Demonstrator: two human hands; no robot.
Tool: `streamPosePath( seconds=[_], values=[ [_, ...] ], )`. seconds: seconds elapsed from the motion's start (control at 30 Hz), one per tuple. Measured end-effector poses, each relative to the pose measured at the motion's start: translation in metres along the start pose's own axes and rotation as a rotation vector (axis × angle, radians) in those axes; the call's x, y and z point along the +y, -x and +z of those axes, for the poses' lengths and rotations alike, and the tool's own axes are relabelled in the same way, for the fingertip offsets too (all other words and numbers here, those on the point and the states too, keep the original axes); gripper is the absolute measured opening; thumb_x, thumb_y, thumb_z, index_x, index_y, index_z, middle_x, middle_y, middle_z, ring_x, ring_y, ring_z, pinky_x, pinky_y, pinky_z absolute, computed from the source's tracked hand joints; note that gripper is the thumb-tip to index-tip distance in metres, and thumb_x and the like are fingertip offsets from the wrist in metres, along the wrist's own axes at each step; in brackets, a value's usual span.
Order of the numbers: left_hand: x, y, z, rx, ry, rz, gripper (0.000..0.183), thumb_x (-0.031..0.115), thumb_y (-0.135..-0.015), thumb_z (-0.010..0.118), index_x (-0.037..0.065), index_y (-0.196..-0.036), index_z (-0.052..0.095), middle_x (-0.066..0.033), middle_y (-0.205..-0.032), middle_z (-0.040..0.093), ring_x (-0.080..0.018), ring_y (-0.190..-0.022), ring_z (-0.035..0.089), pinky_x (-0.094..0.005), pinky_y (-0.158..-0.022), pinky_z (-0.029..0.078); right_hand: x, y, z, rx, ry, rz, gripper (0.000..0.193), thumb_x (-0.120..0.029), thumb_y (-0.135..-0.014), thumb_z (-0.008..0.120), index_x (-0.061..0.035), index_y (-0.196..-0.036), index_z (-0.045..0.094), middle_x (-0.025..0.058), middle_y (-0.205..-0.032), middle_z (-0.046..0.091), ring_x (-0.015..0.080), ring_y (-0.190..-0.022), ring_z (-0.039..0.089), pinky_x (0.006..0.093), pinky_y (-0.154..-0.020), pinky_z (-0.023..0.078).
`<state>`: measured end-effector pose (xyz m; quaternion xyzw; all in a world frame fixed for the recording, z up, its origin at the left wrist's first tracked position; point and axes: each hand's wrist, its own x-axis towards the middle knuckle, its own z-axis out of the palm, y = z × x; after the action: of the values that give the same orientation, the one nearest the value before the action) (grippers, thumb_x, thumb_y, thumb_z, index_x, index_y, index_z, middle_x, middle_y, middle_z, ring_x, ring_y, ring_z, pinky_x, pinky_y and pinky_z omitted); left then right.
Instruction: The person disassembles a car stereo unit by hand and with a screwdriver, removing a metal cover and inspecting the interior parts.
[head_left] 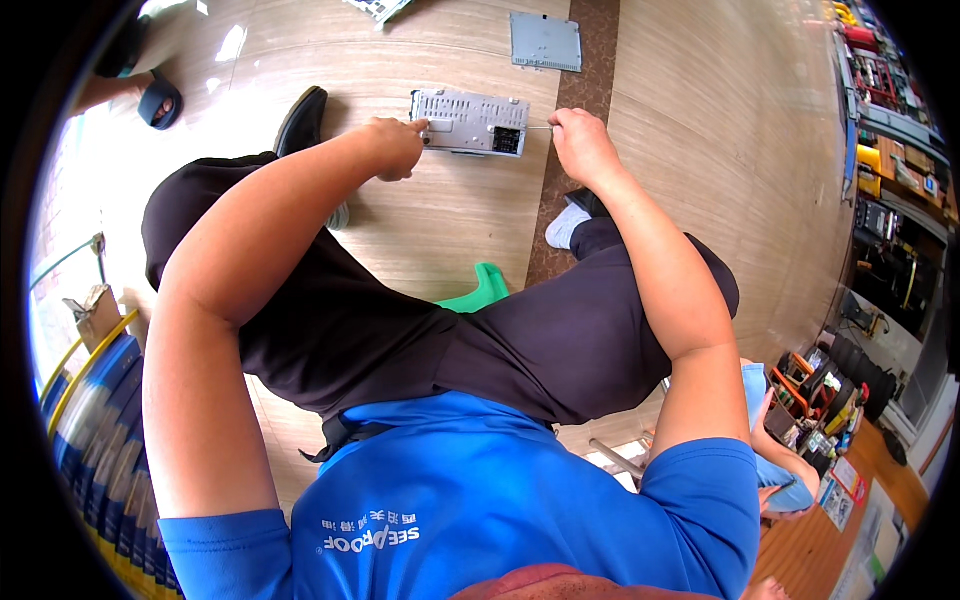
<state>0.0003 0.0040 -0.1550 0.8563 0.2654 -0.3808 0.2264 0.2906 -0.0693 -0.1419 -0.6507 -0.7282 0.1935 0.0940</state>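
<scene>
Left hand (397, 148), fingers parted, touches slotted metal box (467, 122); right hand (587, 145) pinches slim rod (540, 127)

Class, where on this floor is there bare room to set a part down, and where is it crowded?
Bare floor lies between the dark strip and the shelves, and between the metal box and green plastic. Crowded: the box, left hand on it, a thin tool in the right hand beside it.

Floor (720, 140): shiny beige tile, speckled brown strip (597, 60) running through it
Slotted metal box (462, 120): sitting upper middle
Flat grey panel (545, 42): lying near the top, edge reaching the strip
</scene>
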Motion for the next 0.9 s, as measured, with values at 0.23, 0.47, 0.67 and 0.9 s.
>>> streamPosePath(
  seconds=[0.23, 0.47, 0.67, 0.9],
  values=[
    [0.001, 0.001, -0.004, -0.017, 0.012, 0.002, 0.052, 0.028, -0.092, 0.069, 0.001, -0.134, 0.054, -0.0102, -0.163, 0.022, -0.0361, -0.128, 0.054, -0.0460, -0.101, 0.051, 0.000, -0.001, 0.001, -0.003, 0.004, 0.024, 0.016, -0.008, -0.089, 0.056, -0.0005, -0.098, 0.068, 0.0237, -0.099, 0.067, 0.0409, -0.097, 0.064, 0.0473, -0.088, 0.052],
    [0.001, 0.001, -0.005, -0.018, 0.020, -0.001, 0.050, 0.027, -0.092, 0.069, 0.000, -0.132, 0.056, -0.0103, -0.163, 0.023, -0.0365, -0.127, 0.055, -0.0466, -0.102, 0.050, 0.004, -0.003, 0.003, 0.007, -0.005, 0.014, 0.017, -0.008, -0.089, 0.056, -0.0004, -0.098, 0.068, 0.0240, -0.100, 0.067, 0.0412, -0.097, 0.064, 0.0477, -0.087, 0.052],
    [0.001, 0.000, -0.001, 0.002, 0.040, -0.007, 0.045, 0.027, -0.092, 0.068, 0.002, -0.129, 0.061, -0.0085, -0.163, 0.024, -0.0352, -0.129, 0.054, -0.0480, -0.101, 0.049, -0.001, -0.005, 0.004, -0.028, 0.057, -0.002, 0.017, -0.007, -0.091, 0.054, -0.0001, -0.097, 0.067, 0.0246, -0.099, 0.066, 0.0415, -0.096, 0.064, 0.0474, -0.087, 0.052],
    [0.001, -0.001, -0.001, 0.002, 0.052, -0.008, 0.040, 0.028, -0.093, 0.067, 0.006, -0.127, 0.067, -0.0057, -0.165, 0.021, -0.0336, -0.130, 0.054, -0.0506, -0.099, 0.049, -0.007, -0.003, 0.004, -0.047, 0.087, -0.055, 0.013, -0.005, -0.089, 0.051, 0.0012, -0.092, 0.063, 0.0248, -0.099, 0.064, 0.0420, -0.097, 0.063, 0.0490, -0.086, 0.052]
  ],
)
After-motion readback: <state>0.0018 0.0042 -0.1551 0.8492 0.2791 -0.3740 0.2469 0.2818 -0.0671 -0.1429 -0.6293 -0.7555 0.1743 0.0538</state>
